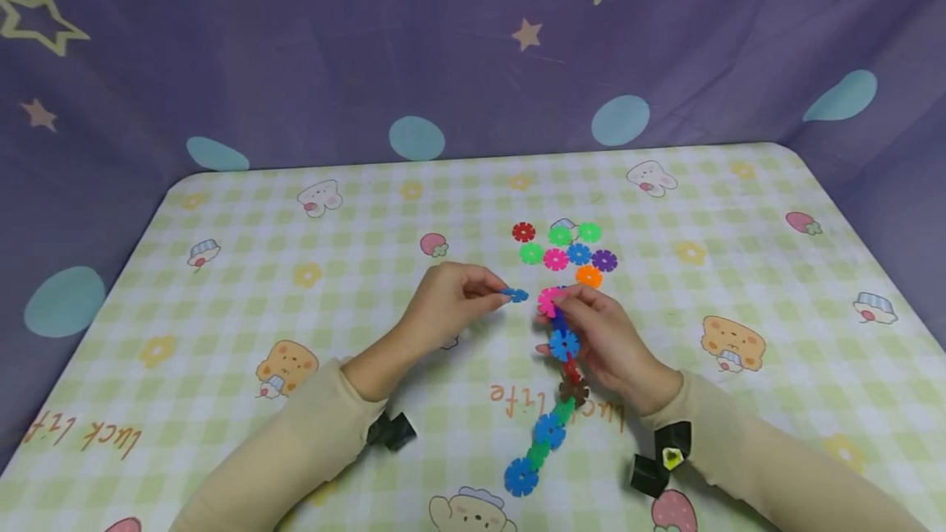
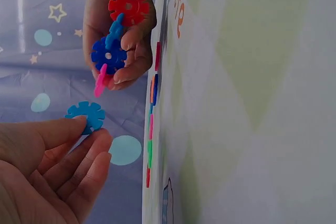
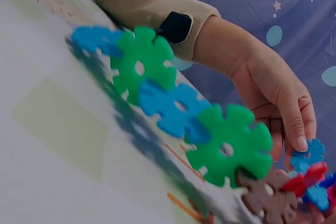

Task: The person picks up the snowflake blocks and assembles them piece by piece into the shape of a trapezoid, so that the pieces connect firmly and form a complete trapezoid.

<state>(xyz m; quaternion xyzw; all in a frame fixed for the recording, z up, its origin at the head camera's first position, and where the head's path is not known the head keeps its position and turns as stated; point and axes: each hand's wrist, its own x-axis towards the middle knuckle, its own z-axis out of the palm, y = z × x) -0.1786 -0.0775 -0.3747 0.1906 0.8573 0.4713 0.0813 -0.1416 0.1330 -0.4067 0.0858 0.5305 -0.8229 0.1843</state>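
Blue and notched, one disc [image 1: 521, 295] is pinched by the left hand [image 1: 447, 302], just left of the multicoloured chain [image 1: 573, 389], whose far end the right hand [image 1: 613, 343] grips; the chain's near end slants left. Loose discs [image 1: 556, 259] lie farther away.

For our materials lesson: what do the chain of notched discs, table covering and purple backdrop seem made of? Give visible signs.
Chain of notched discs: probably plastic, smooth-looking; even, solid colours and neat notches suggest it.
Table covering: cloth or vinyl, can't tell which; matte-looking, printed, lying flat, no clear weave.
Purple backdrop: likely fabric, fairly matte, with soft creases and folds.
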